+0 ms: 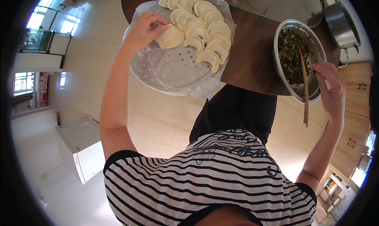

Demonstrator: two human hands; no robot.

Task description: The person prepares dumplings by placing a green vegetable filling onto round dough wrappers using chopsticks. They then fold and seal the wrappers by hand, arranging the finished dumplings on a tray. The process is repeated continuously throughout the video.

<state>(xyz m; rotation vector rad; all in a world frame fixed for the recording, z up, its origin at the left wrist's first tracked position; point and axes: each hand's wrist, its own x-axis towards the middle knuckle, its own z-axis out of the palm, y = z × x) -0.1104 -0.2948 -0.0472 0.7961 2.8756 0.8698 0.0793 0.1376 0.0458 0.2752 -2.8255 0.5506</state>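
My left hand [143, 30] reaches over a round perforated tray [165, 75] covered in clear plastic film. Its thumb and fingertips pinch the edge of a round dough wrapper [166, 34], which overlaps another wrapper [174, 41]. Curved rows of folded dumplings [216, 38] fill the far and right part of the tray. On the right, my right hand [330, 85] has its fingertips just over the near-right rim of a steel bowl [318, 44]. Chopped dark green filling [291, 54] lies in that bowl. Wooden chopsticks [305, 86] lean across its rim, left of the hand. Whether the right fingertips hold anything is unclear.
Tray and bowl rest on a dark wooden table [248, 45] with a curved edge; both overhang it somewhat. A glass panel [260, 2] covers its far part. Behind the bowl stands a steel pot [342, 24]. Wooden cabinets [352, 104] are at right, a white chest-like appliance [81, 149] at left.
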